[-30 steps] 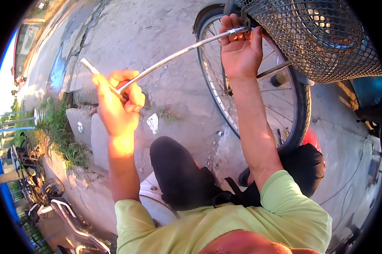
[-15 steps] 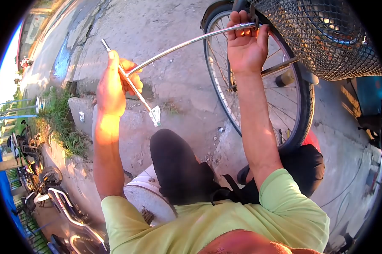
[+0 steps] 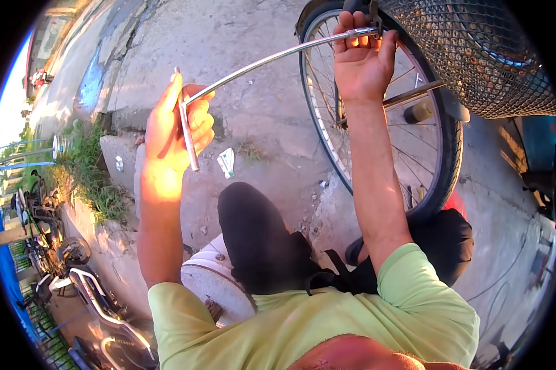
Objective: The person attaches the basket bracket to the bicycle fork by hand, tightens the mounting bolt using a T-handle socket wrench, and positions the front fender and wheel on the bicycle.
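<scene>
A long, bent metal T-handle wrench (image 3: 272,58) spans from one hand to the other. My left hand (image 3: 179,126) is wrapped round its crossbar end, the bar sticking out above and below the fingers. My right hand (image 3: 363,68), palm up, has its fingers curled round the socket end of the wrench, right at a metal part beside the bicycle wheel (image 3: 453,154). The socket's exact seat on that part is hidden. A dark wire mesh basket (image 3: 475,68) hangs just right of my right hand.
A white rounded container (image 3: 207,277) stands by my knee. A white and green scrap (image 3: 226,162) lies on the concrete. Parked bikes (image 3: 74,253) stand at the lower left, beside grass (image 3: 90,179). A blue-green object (image 3: 537,139) is at the right.
The crossbar in my left hand has turned and tilted differently, and the left fingers have shifted round it. My right hand stays at the socket end, slightly higher and further right in view.
</scene>
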`<state>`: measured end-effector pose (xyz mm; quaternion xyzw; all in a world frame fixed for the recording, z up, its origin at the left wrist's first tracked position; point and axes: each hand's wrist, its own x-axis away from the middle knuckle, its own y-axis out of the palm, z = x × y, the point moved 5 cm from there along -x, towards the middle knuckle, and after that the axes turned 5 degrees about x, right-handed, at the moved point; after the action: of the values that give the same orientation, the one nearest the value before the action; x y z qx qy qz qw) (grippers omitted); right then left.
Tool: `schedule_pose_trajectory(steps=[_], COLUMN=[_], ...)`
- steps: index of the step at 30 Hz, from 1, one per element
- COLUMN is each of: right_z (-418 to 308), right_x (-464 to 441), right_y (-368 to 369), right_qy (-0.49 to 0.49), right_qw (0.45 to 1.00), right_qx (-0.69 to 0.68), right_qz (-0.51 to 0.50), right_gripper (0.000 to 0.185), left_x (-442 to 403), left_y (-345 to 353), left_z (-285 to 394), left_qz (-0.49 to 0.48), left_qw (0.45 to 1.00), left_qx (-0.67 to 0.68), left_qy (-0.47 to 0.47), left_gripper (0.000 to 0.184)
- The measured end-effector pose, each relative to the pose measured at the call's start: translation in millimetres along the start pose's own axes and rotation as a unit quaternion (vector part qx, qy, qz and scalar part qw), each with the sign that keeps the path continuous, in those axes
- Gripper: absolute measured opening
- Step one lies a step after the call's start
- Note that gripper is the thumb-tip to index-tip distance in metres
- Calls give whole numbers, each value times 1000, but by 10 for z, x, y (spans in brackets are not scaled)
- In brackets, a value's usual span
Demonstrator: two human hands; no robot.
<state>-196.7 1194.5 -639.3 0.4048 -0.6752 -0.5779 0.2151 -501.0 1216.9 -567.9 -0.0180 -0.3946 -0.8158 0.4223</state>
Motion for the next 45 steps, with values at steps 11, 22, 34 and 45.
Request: schedule_pose_trajectory(steps=[11, 22, 34, 45], right_z=[30, 44, 43, 26], right_x=[18, 11, 38, 9], right_y=[36, 42, 73, -1], right_qy=[-15, -35, -41, -1], right_qw=[1000, 999, 998, 999], right_qx=[-18, -30, -40, -34], right_qz=[-10, -15, -25, -27], right_gripper=[43, 34, 33, 52], left_x=[64, 171, 1, 43], left_y=[92, 294, 44, 272], left_z=[49, 106, -1, -24], left_qz=[71, 168, 26, -114], left_qw=[977, 921, 999, 984], left_qx=[-119, -262, -29, 113], left_qy=[163, 235, 39, 76], left_gripper=[52, 53, 50, 55])
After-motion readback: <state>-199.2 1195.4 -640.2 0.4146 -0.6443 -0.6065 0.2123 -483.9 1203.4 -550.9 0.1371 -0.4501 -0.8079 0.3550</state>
